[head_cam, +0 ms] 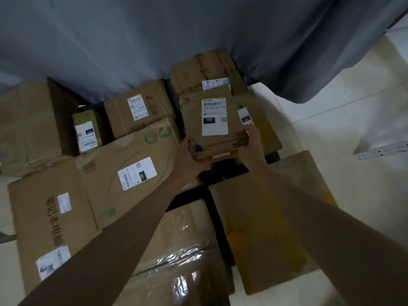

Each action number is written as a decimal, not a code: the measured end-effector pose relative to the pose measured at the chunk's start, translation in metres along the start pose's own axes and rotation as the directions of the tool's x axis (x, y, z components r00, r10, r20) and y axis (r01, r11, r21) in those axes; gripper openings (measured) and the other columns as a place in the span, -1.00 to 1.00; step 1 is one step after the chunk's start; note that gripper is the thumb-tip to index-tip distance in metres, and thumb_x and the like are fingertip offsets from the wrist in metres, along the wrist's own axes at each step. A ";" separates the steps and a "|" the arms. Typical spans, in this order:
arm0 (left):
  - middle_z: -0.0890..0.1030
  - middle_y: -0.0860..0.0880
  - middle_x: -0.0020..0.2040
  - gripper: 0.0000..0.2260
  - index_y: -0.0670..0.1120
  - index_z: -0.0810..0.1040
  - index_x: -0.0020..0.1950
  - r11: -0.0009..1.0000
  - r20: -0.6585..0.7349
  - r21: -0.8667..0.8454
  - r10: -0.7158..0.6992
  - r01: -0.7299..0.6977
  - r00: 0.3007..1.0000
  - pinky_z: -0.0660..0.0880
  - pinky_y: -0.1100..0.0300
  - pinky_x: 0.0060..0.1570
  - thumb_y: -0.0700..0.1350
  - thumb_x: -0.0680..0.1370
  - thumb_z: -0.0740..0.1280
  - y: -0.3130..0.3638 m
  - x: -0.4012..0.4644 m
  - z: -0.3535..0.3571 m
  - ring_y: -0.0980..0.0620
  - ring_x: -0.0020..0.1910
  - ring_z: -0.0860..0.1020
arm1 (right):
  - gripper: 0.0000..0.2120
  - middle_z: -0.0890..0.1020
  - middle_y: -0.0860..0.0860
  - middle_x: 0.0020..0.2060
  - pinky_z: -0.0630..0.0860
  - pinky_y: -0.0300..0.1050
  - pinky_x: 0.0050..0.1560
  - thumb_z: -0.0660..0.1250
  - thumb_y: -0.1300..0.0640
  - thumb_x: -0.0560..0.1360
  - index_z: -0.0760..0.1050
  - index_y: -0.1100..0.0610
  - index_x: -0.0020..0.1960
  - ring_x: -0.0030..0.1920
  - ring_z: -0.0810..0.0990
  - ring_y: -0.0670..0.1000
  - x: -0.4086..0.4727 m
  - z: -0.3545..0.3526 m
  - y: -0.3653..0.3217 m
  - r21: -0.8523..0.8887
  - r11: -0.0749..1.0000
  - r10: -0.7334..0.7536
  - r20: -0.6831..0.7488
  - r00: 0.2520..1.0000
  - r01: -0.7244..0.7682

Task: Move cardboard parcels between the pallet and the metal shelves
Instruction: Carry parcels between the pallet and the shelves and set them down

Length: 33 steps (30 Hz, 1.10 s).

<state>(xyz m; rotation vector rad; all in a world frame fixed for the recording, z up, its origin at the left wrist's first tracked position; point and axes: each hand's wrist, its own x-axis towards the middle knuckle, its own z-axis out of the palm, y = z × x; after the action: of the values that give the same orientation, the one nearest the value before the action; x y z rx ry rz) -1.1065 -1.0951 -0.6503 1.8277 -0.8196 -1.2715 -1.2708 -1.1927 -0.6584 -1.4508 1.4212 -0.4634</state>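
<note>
A small flat cardboard parcel [210, 122] with a white label marked 150 is held between both my hands above the other boxes. My left hand [189, 157] grips its near left corner from below. My right hand [250, 140] grips its near right edge, thumb on top. Under and behind it lies a larger flat parcel [205, 71]. Several more cardboard parcels crowd the dark pallet [207, 199], among them a wide box with a green logo [123, 164] and a tape-wrapped box [185, 250].
A grey curtain [154, 36] hangs behind the pile. A tall box [31, 122] stands at the left and a plain brown box [265, 217] at the right. Pale tiled floor [342, 133] lies to the right, with a metal shelf piece [382, 149] at the edge.
</note>
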 end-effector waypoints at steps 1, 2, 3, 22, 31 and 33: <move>0.56 0.09 0.19 -0.23 -0.01 0.32 0.40 1.000 0.012 0.005 -0.012 0.012 1.000 0.51 0.38 0.14 -0.47 0.32 0.53 -0.010 0.001 0.005 0.15 0.17 0.55 | -0.55 0.40 0.19 0.26 0.50 0.11 0.22 0.12 0.61 0.38 0.36 0.21 0.14 0.23 0.45 0.22 0.002 0.003 0.008 0.005 1.000 0.009 0.009 1.000 -0.009; 0.56 0.01 0.25 -0.21 -0.07 0.31 0.45 1.000 0.025 0.005 -0.022 0.022 0.999 0.51 0.29 0.22 -0.47 0.32 0.52 -0.019 0.000 0.010 0.07 0.23 0.54 | -0.54 0.39 0.19 0.26 0.49 0.10 0.22 0.12 0.61 0.37 0.35 0.21 0.14 0.24 0.45 0.23 0.003 0.005 0.016 0.002 1.000 0.020 0.021 1.000 -0.020; 0.53 -0.01 0.30 -0.16 -0.09 0.26 0.51 0.999 0.037 0.009 -0.039 0.038 0.999 0.48 0.29 0.27 -0.45 0.32 0.54 -0.028 -0.001 0.014 0.04 0.28 0.51 | -0.53 0.38 0.18 0.28 0.48 0.03 0.20 0.12 0.61 0.36 0.35 0.20 0.14 0.27 0.43 0.21 0.002 0.005 0.023 -0.019 0.999 0.037 0.034 0.999 -0.037; 0.32 0.11 0.17 -0.25 -0.15 0.28 0.53 0.922 0.133 0.328 -0.260 0.205 0.956 0.23 0.69 -0.31 -0.27 0.41 0.54 0.005 -0.082 -0.023 0.14 0.16 0.31 | -0.55 0.43 0.11 0.45 0.29 0.17 0.50 0.08 0.39 0.63 0.39 0.11 0.45 0.49 0.33 0.14 -0.065 -0.001 -0.056 -0.373 0.922 0.025 0.330 0.944 0.105; 0.44 -0.17 0.36 -0.49 -0.21 0.39 0.41 0.839 0.213 0.543 -0.117 -0.018 0.970 0.22 0.38 -0.09 -0.26 0.50 0.46 0.092 -0.205 -0.123 -0.12 0.31 0.42 | -0.55 0.47 0.13 0.36 0.41 -0.40 -0.24 0.30 0.30 0.57 0.36 0.15 0.44 0.28 0.50 0.09 -0.175 0.004 -0.135 -0.414 0.910 0.126 0.316 0.940 0.017; 0.51 -0.05 0.09 -0.73 -0.02 0.48 0.09 0.827 0.230 0.560 -0.107 -0.042 0.967 0.30 0.45 -0.13 -0.28 0.51 0.45 0.102 -0.238 -0.153 0.08 0.03 0.48 | -0.56 0.48 0.11 0.31 0.41 -0.39 -0.25 0.34 0.31 0.54 0.39 0.16 0.40 0.16 0.51 0.02 -0.212 0.007 -0.163 -0.463 0.885 0.114 0.338 0.934 0.059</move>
<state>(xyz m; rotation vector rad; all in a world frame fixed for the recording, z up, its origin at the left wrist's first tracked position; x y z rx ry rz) -1.0412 -0.9166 -0.4170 2.1593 -1.4348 -1.4026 -1.2307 -1.0319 -0.4479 -1.7847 1.3006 0.1833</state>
